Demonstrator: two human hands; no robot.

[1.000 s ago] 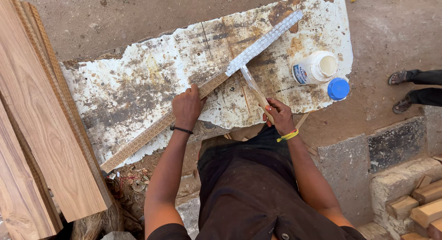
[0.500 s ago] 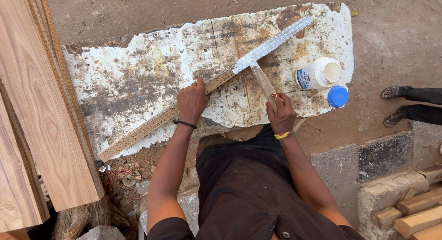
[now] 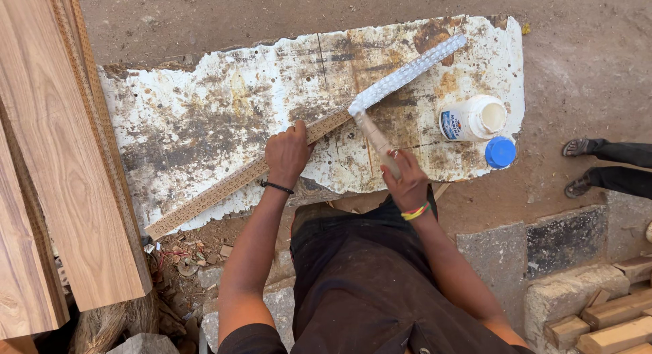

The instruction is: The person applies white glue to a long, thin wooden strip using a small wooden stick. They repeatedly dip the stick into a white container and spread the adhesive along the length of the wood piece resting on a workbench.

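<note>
Wooden strip (image 3: pixel 234 184) lies diagonal on stained white sheet (image 3: pixel 204 116), glue-coated end toward 2 o'clock. Long, thin, light — likely flexes, wet part slippery. Left hand (image 3: pixel 288 152) presses dry middle; right hand (image 3: pixel 406 181) clenched on brush (image 3: pixel 372 133). Glue bottle (image 3: pixel 472 118) at 3 o'clock — open.

Free room left of strip, clutter right.
Bench (image 3: pixel 204 123) bare on left side; glue bottle (image 3: pixel 473 118) and blue cap (image 3: pixel 500 152) (touching) block right end; planks (image 3: pixel 61 164) wall left edge.

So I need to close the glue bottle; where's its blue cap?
The blue cap lies on the white sheet near its right edge, just below-right of the open white bottle.
</note>
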